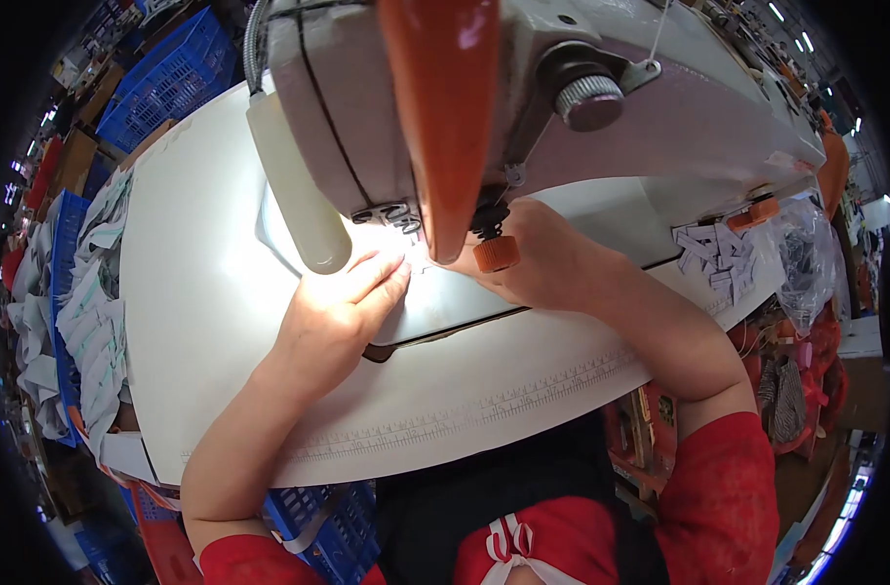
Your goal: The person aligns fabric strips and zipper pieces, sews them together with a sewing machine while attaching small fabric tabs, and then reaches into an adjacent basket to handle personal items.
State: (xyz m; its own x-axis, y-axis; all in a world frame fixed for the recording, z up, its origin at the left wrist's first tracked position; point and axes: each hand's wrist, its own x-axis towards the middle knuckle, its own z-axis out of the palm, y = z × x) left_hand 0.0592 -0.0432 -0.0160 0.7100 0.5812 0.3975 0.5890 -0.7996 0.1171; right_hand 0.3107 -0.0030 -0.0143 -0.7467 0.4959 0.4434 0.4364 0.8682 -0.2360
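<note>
A sewing machine (601,146) fills the upper middle of the head view, with a long orange part (440,107) hanging down in front of its needle area. My left hand (333,317) rests by the needle area, its thumb and fingers pressed together. Glare hides what they hold, if anything. A small whitish piece (421,263) lies between my hands, too small and bright to name. My right hand (538,258) is on the other side, behind the orange part and an orange knob (496,254). Its fingertips are hidden.
Small printed labels (723,255) lie in a pile on the table (201,351) at the right, beside a clear plastic bag (806,258). A lamp (304,185) hangs left of the needle. Whitish cloth pieces (94,302) fill a blue crate on the left. Another blue basket (172,78) stands behind.
</note>
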